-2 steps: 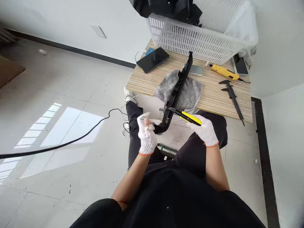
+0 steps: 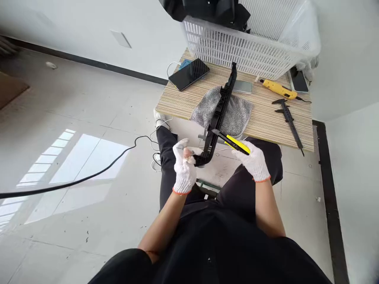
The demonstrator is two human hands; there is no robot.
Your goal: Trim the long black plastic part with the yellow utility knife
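A long black plastic strip (image 2: 220, 106) lies slanted over a grey cloth (image 2: 237, 116), its lower curved end hanging past the table edge. My left hand (image 2: 184, 167), in a white knit glove with the thumb tip bare, grips that lower end; some of its fingers are behind the part. A yellow and black utility knife (image 2: 237, 144) is held in my gloved right hand (image 2: 253, 161). Its blade end lies across the strip, just beyond the table's front edge. Whether the blade touches the plastic, I cannot tell.
On the wood-grain table (image 2: 174, 104) lie a black phone (image 2: 189, 74), a grey flat block (image 2: 242, 86), a yellow rotary tool (image 2: 280, 89), a dark caliper (image 2: 290, 124) and another phone (image 2: 299, 80). A white basket (image 2: 237, 49) with black parts stands behind. A black cable (image 2: 103, 170) crosses on the left.
The knife's blade end has shifted slightly up along the strip, and the strip has tilted a little. Both hands keep their holds. The whole view has moved slightly.
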